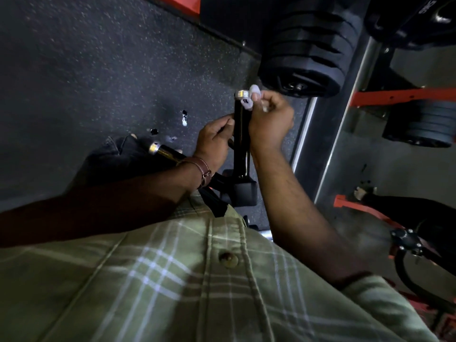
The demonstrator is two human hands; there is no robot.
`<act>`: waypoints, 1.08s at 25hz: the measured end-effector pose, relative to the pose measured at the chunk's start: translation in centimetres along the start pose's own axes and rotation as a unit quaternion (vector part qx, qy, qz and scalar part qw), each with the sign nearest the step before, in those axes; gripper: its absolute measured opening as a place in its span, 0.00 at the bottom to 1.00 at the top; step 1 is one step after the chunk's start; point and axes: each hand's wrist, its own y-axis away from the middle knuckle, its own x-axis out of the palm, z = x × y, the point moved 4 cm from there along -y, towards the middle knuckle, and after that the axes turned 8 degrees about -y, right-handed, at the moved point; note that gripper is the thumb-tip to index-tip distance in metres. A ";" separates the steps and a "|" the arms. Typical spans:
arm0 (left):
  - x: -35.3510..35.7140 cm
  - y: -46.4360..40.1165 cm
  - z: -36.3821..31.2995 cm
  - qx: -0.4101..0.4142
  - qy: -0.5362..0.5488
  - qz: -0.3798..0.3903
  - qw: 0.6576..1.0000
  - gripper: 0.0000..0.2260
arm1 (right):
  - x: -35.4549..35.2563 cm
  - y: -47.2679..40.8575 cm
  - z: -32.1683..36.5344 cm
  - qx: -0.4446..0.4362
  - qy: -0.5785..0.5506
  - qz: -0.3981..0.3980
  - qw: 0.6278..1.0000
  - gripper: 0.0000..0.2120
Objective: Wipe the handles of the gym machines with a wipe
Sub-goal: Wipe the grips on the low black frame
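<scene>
Wipe point(251, 96), white and bunched small, sat pinched in the curled fingers of the right hand point(270, 122), pressed against the upper end of the black handle point(241, 134), just below its silver end cap point(241, 94). The handle stood roughly upright in view, rising from a dark bracket near the person's waist. The left hand point(214, 141) had fingers and thumb curled round the handle's mid-section from the left side, apparently steadying it; a brown strap point(203, 172) circled that wrist. A second handle point(164, 152), also silver-capped, lay low to the left, partly hidden behind the left forearm, well apart from the wipe. Stacked weight plates point(306, 60) hung beyond the hands, above a speckled dark floor point(86, 82) that carried a few pale spots.

Risks judged from this position:
- The wipe was crumpled to a small wad, so contact area looked slight; a stroke down the grip could leave bands untouched, chiefly on the far side, which was hidden from the camera.
- The left hand covered the middle of the grip. Unless it shifted, that section would be missed, or freshly wiped surface handled again.
- The pinch looked light; drag on the grip could pull the wipe free and drop it on the floor.
- The handle might swing if it pivoted; whether it did could not be told.
- The second handle could be overlooked.
</scene>
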 end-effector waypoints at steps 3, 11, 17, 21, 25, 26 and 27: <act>-0.1 0.0 0.2 0.002 -0.043 -0.013 0.999 0.16 | -0.2 0.4 -2.6 0.153 -0.117 0.073 0.979 0.04; -0.3 0.0 0.6 -0.043 -0.063 -0.036 0.996 0.20 | 1.8 0.6 -4.0 0.436 -0.297 0.213 0.822 0.13; 0.3 -0.5 0.8 -0.053 0.009 -0.031 0.998 0.14 | 0.6 1.8 0.6 -0.104 -0.033 0.053 0.993 0.08; 0.1 -0.3 0.6 -0.057 -0.006 -0.055 0.997 0.10 | 3.8 -2.8 3.4 -0.186 0.220 0.248 0.925 0.11; 0.0 0.0 0.1 -0.048 -0.002 -0.062 0.997 0.09 | 4.5 -5.0 1.6 0.290 -0.057 0.352 0.888 0.15; 0.0 0.1 -0.1 -0.048 -0.001 -0.061 0.997 0.09 | 4.0 -4.5 1.0 0.356 -0.147 0.331 0.861 0.15; -0.1 0.2 -0.2 -0.051 -0.002 -0.059 0.997 0.09 | 3.6 -4.0 0.2 0.386 -0.216 0.302 0.844 0.14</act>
